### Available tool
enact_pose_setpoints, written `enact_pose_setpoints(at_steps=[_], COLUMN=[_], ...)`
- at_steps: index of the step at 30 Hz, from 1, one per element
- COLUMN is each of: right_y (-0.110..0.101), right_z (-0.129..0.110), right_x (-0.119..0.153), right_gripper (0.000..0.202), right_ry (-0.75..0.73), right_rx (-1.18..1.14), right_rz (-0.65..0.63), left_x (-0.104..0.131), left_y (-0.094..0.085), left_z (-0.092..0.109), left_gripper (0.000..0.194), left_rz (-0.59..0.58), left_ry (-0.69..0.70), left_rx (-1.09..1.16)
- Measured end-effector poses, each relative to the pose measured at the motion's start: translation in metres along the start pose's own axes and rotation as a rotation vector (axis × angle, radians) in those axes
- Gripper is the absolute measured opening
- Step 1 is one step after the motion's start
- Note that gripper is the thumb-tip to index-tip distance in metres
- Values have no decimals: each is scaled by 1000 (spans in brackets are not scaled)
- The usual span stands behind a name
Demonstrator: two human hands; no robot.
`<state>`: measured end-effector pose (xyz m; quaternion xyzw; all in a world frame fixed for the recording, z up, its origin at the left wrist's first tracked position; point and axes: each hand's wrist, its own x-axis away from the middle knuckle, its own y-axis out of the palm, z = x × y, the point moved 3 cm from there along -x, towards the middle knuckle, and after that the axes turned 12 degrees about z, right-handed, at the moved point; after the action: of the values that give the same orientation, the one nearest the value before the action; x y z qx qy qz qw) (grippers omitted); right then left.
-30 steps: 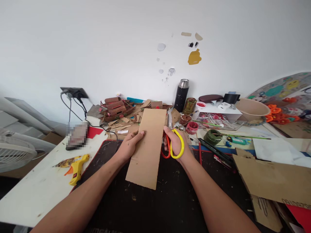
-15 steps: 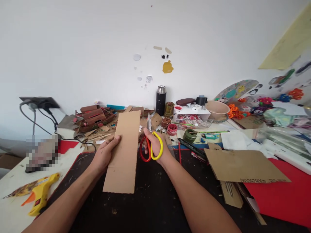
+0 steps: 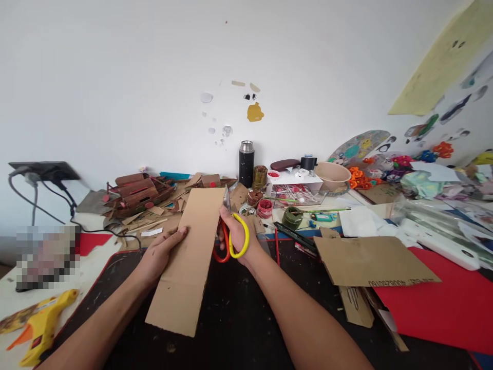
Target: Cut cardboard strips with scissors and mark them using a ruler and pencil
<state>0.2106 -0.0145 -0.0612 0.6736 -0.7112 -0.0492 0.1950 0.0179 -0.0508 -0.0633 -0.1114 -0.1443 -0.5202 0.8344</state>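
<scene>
My left hand (image 3: 164, 253) grips a long strip of brown cardboard (image 3: 192, 252) by its left edge, thumb on the face and fingers behind. The strip is held up above the black mat (image 3: 231, 318), tilted with its top leaning right. My right hand (image 3: 239, 234) is closed round scissors (image 3: 239, 251) with one red and one yellow handle loop. Their blades point up along the strip's upper right edge, and the lower part is partly hidden by my fingers and the cardboard. I cannot tell whether the blades touch it.
A yellow glue gun (image 3: 42, 329) lies at the left. Cardboard pieces (image 3: 377, 262) and red sheets (image 3: 442, 303) lie at the right. Behind stand a model boat (image 3: 140, 192), a black flask (image 3: 246, 164), paint jars (image 3: 265, 208) and a bowl (image 3: 334, 174).
The scissors have come up against the strip's right edge, their blades now partly behind it. The strip has tilted, its lower end swinging left. The view has turned slightly right.
</scene>
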Motion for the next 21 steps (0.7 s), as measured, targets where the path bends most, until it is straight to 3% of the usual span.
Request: enact_pose_setpoints(at_steps=[5,13,21], right_y=[1,-12,-16], right_z=[-1,-15,-14], right_x=[1,-10,-13], right_gripper=[58,53,47], right_ry=[1,-32,-22], right_rx=[-36,-175,-202], right_rz=[-4,186,201], left_x=[-1,3,4], left_y=[0,2,3], left_z=[-2,0,0], left_gripper=[42,45,48], left_rz=[16,6,-73], left_ry=[-18,0,51], left_rx=[13,-10,-49])
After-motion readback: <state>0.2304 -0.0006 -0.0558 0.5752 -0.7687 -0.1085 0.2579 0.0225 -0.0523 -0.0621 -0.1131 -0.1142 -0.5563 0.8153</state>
